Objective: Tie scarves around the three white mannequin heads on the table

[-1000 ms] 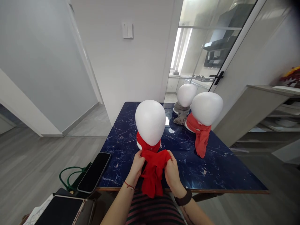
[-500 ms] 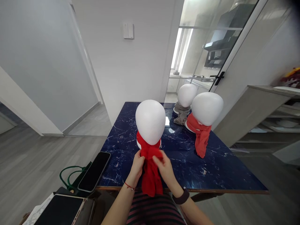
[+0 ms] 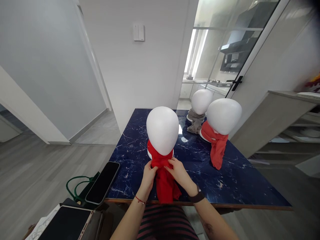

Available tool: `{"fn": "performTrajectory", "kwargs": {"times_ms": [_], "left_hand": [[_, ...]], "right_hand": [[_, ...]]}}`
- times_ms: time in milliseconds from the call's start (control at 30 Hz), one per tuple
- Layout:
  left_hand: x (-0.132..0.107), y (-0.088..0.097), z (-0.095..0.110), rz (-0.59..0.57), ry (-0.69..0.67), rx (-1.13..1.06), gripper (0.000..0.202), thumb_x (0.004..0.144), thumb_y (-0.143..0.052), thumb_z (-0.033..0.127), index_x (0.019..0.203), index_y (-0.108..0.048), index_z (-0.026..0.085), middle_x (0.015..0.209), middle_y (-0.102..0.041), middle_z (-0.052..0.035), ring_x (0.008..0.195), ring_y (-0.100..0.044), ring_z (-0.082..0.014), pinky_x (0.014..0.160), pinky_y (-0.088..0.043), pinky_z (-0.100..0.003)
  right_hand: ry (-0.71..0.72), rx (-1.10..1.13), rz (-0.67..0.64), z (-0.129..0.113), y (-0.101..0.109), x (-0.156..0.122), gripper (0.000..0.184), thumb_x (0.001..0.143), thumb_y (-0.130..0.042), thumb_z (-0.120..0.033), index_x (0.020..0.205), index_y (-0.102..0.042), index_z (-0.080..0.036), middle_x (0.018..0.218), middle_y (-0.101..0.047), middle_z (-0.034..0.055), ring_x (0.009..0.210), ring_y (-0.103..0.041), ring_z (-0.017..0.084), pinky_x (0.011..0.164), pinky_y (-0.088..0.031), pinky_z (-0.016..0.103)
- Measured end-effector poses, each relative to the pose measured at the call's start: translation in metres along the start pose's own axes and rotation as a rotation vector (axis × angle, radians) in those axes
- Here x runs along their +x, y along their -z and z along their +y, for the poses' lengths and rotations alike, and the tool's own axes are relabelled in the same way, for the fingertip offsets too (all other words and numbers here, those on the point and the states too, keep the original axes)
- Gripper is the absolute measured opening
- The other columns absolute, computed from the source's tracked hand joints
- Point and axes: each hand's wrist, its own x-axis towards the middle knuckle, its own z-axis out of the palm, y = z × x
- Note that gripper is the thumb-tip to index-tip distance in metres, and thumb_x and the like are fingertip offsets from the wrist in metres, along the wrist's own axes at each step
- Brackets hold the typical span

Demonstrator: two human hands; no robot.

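Note:
In front of me a white mannequin head [image 3: 162, 130] stands upright on the table. A bright red scarf [image 3: 166, 188] is wrapped around its neck, with a knot at the front and the ends hanging down toward the table's near edge. My left hand [image 3: 148, 175] pinches the scarf at the left side of the knot. At the knot's right side, my right hand [image 3: 180, 171] grips the cloth between thumb and fingers. The inner fingertips of both hands are partly hidden by the fabric.
The blue marbled table [image 3: 200, 181] also holds a mannequin head [image 3: 223, 116] with a coral scarf [image 3: 217, 151] and another head [image 3: 202, 101] with a grey scarf [image 3: 195, 123]. A phone [image 3: 102, 183] lies at the left edge; a tablet [image 3: 65, 223] sits below it.
My right hand has shifted in beside the knot. The hanging scarf ends are more spread out and lie slightly further right. The whole view has drifted a little.

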Motion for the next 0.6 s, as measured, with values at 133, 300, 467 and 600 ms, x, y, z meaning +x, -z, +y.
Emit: {"fn": "performTrajectory", "kwargs": {"times_ms": [133, 300, 467, 600], "left_hand": [[-0.001, 0.002, -0.001, 0.004, -0.027, 0.01, 0.026, 0.059, -0.058, 0.011, 0.084, -0.064, 0.012, 0.076, -0.068, -0.0045, 0.066, -0.059, -0.0135, 0.065, -0.045, -0.023], [-0.004, 0.001, 0.0, -0.005, -0.028, 0.011, 0.029, 0.058, -0.06, 0.011, 0.087, -0.064, 0.012, 0.082, -0.069, -0.0057, 0.07, -0.06, -0.0144, 0.066, -0.046, -0.024], [-0.002, 0.003, -0.002, 0.019, -0.046, 0.02, 0.028, 0.057, -0.059, 0.01, 0.085, -0.064, 0.013, 0.077, -0.068, -0.0032, 0.065, -0.058, -0.0127, 0.062, -0.044, -0.022], [-0.002, 0.002, 0.0, 0.024, -0.075, -0.05, 0.023, 0.062, -0.062, 0.015, 0.085, -0.064, 0.013, 0.08, -0.068, -0.0037, 0.071, -0.059, -0.0135, 0.071, -0.045, -0.024]], "right_hand": [[-0.202, 0.485, -0.283, -0.004, 0.012, 0.001, 0.02, 0.075, -0.064, -0.033, 0.081, -0.065, -0.014, 0.074, -0.066, 0.0016, 0.064, -0.057, 0.014, 0.066, -0.048, 0.029], [-0.146, 0.585, 0.066, -0.007, 0.006, 0.005, 0.023, 0.073, -0.064, -0.031, 0.086, -0.064, -0.013, 0.085, -0.068, 0.0066, 0.076, -0.06, 0.017, 0.072, -0.049, 0.031], [0.143, 0.091, 0.151, -0.004, -0.018, 0.0, 0.028, 0.08, -0.044, -0.013, 0.099, -0.064, -0.017, 0.102, -0.064, 0.0085, 0.093, -0.058, 0.018, 0.086, -0.046, 0.034], [0.192, -0.268, 0.048, -0.007, -0.029, -0.01, 0.046, 0.08, -0.039, -0.007, 0.122, -0.053, -0.019, 0.122, -0.057, 0.0105, 0.111, -0.051, 0.022, 0.093, -0.04, 0.042]]}}
